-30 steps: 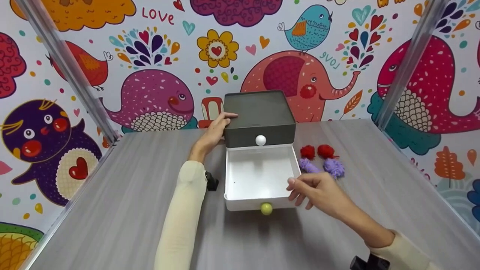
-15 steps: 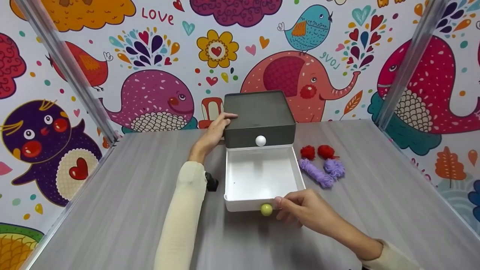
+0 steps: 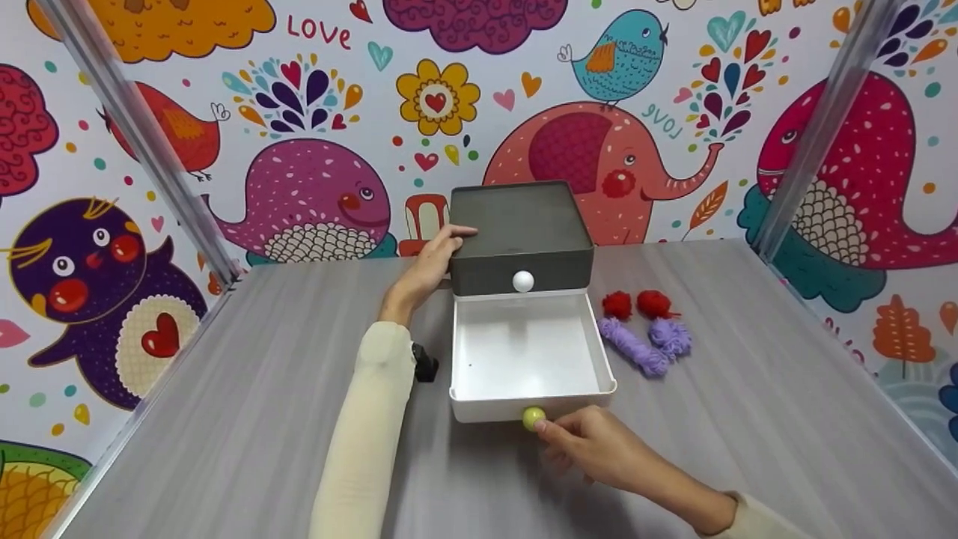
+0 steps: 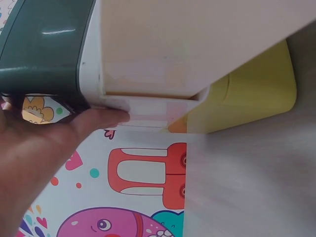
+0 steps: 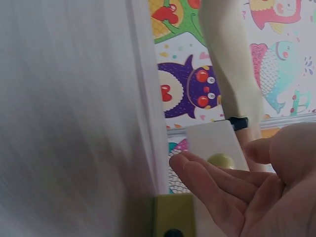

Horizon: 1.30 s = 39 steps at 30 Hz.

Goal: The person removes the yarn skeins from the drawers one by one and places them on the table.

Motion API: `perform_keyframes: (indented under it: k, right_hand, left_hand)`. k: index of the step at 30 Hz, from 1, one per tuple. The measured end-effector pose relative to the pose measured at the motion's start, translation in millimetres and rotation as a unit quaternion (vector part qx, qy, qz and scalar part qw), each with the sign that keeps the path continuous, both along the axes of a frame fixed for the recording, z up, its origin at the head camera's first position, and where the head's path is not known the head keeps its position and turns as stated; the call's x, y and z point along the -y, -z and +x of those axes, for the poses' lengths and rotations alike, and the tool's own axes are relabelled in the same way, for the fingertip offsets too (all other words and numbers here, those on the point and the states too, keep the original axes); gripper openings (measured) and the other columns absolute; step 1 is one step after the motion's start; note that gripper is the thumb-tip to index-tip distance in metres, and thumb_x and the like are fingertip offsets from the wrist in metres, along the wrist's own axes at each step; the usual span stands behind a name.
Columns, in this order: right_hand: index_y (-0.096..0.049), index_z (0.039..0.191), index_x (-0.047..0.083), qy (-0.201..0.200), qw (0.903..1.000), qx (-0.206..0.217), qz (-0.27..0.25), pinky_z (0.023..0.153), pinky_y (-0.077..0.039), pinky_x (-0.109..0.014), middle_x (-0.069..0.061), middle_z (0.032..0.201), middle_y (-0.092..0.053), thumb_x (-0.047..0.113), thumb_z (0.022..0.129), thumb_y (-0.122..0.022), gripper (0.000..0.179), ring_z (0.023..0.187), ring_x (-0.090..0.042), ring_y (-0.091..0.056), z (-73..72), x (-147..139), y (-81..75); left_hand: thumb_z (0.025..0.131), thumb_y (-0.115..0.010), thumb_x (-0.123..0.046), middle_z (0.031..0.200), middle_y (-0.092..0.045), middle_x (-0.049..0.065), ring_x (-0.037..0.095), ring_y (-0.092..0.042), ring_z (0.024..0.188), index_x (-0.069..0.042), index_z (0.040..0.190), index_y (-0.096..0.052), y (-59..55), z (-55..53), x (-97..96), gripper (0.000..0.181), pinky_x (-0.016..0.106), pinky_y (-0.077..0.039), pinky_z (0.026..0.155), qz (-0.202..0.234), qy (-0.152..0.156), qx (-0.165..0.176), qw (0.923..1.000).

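A small drawer unit stands at the table's back, with a dark grey top section [image 3: 516,217] bearing a white knob [image 3: 523,281]. Beneath it a white drawer [image 3: 468,408] is pulled out, with nothing but a tiny dark speck inside. My left hand [image 3: 425,269] rests on the dark section's left top edge; its thumb [image 4: 106,118] lies along the white side in the left wrist view. At the drawer's yellow-green knob [image 3: 533,418] my right hand [image 3: 599,445] has its thumb tip close to or touching the ball. In the right wrist view its fingers are extended, apart from the thumb.
To the unit's right lie two red yarn bundles [image 3: 653,304] and two purple yarn bundles [image 3: 635,348] on the grey table [image 3: 299,374]. A yellow lowest section [image 4: 261,89] shows in the left wrist view. A patterned wall [image 3: 441,30] stands behind, with metal posts at both sides.
My right hand has moved left and down from the drawer's right side to its front knob, uncovering the long purple bundle. The left hand and the drawer have stayed in place.
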State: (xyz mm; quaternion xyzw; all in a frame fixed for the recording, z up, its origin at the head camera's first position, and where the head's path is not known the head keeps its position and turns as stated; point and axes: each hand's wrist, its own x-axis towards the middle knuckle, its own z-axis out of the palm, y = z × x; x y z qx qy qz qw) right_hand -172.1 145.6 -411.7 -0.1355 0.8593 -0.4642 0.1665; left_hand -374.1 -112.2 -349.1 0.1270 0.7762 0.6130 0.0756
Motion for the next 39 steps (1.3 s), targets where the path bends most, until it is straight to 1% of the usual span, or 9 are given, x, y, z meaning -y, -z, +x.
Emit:
perform_keyframes:
  k: [6, 11, 14, 16, 22, 26, 32, 34, 39]
  right_hand:
    - [-0.075, 0.091, 0.003, 0.010, 0.9999, -0.010, -0.003, 0.046, -0.045, -0.026, -0.008, 0.077, -0.075, 0.045, 0.099, -0.057, 0.047, 0.059, -0.012, -0.062, -1.5, 9.1, 10.5]
    - [-0.074, 0.087, 0.003, 0.018, 0.9998, -0.010, -0.008, 0.045, -0.048, -0.029, -0.007, 0.075, -0.075, 0.047, 0.098, -0.058, 0.048, 0.058, -0.013, -0.064, -3.0, 13.8, 13.8]
    - [-0.073, 0.090, 0.003, 0.021, 0.9997, -0.004, -0.013, 0.048, -0.052, -0.035, -0.006, 0.076, -0.075, 0.048, 0.097, -0.060, 0.047, 0.060, -0.015, -0.066, -4.3, 14.8, 14.3]
    - [-0.072, 0.092, 0.003, 0.021, 0.9996, -0.006, -0.019, 0.049, -0.053, -0.036, -0.006, 0.076, -0.075, 0.047, 0.097, -0.061, 0.046, 0.061, -0.016, -0.067, -5.4, 15.3, 14.1]
    - [-0.072, 0.089, 0.002, 0.019, 0.9991, -0.032, -0.021, 0.046, -0.049, -0.030, -0.006, 0.074, -0.075, 0.042, 0.097, -0.063, 0.042, 0.060, -0.017, -0.067, -8.1, 15.7, 12.6]
    - [-0.071, 0.086, 0.001, 0.017, 0.9986, -0.045, -0.023, 0.047, -0.048, -0.029, -0.007, 0.072, -0.074, 0.038, 0.097, -0.063, 0.040, 0.060, -0.017, -0.067, -10.1, 16.2, 11.8]
    - [-0.071, 0.087, 0.001, 0.026, 0.9987, -0.040, -0.018, 0.048, -0.050, -0.029, -0.007, 0.072, -0.074, 0.037, 0.096, -0.064, 0.038, 0.061, -0.020, -0.068, -15.0, 16.6, 9.8]
    - [-0.071, 0.088, 0.001, 0.029, 0.9987, -0.038, -0.017, 0.048, -0.051, -0.031, -0.008, 0.071, -0.075, 0.037, 0.096, -0.064, 0.038, 0.061, -0.022, -0.069, -17.1, 16.6, 9.3]
    - [-0.070, 0.085, 0.002, 0.035, 0.9979, -0.049, -0.025, 0.051, -0.055, -0.043, -0.010, 0.070, -0.075, 0.035, 0.097, -0.064, 0.036, 0.062, -0.027, -0.071, -24.7, 17.4, 9.5]
  left_hand:
    - [0.109, -0.032, -0.028, 0.145, -0.045, 0.012, 0.032, -0.057, 0.122, -0.026, 0.141, -0.050, -0.1, 0.2, -0.3, 0.037, 0.052, -0.049, 0.102, -0.003, -0.002, -0.002, 1.0000]
    - [0.108, -0.032, -0.029, 0.147, -0.043, 0.011, 0.034, -0.055, 0.125, -0.027, 0.141, -0.050, 0.8, 0.9, 0.2, 0.038, 0.054, -0.047, 0.105, -0.005, -0.004, -0.001, 1.0000]
    - [0.108, -0.031, -0.029, 0.149, -0.042, 0.012, 0.035, -0.055, 0.127, -0.027, 0.142, -0.049, 0.9, 1.3, 0.0, 0.038, 0.055, -0.046, 0.106, -0.004, -0.004, 0.002, 1.0000]
    - [0.108, -0.031, -0.029, 0.148, -0.042, 0.011, 0.035, -0.055, 0.127, -0.027, 0.142, -0.049, 0.5, 1.6, 0.0, 0.038, 0.054, -0.046, 0.106, -0.003, -0.004, 0.001, 1.0000]
    - [0.108, -0.030, -0.029, 0.147, -0.044, 0.011, 0.033, -0.056, 0.125, -0.027, 0.141, -0.050, -0.8, 1.7, 0.2, 0.038, 0.052, -0.047, 0.104, -0.004, -0.004, 0.001, 1.0000]
    - [0.108, -0.031, -0.030, 0.146, -0.044, 0.011, 0.033, -0.056, 0.124, -0.028, 0.141, -0.050, -1.1, 0.9, 0.1, 0.038, 0.052, -0.047, 0.104, -0.005, -0.001, 0.001, 1.0000]
    - [0.109, -0.030, -0.028, 0.143, -0.047, 0.013, 0.032, -0.058, 0.121, -0.026, 0.141, -0.049, -2.0, 0.8, 0.6, 0.038, 0.050, -0.049, 0.101, 0.002, 0.001, -0.003, 1.0000]
    - [0.109, -0.030, -0.028, 0.142, -0.047, 0.013, 0.031, -0.058, 0.119, -0.025, 0.141, -0.049, -1.8, 1.0, 0.5, 0.038, 0.048, -0.050, 0.099, 0.004, 0.001, -0.002, 1.0000]
    - [0.109, -0.030, -0.027, 0.144, -0.045, 0.013, 0.032, -0.057, 0.120, -0.025, 0.142, -0.049, -0.3, 0.8, -0.1, 0.039, 0.049, -0.051, 0.099, 0.000, -0.001, -0.002, 1.0000]
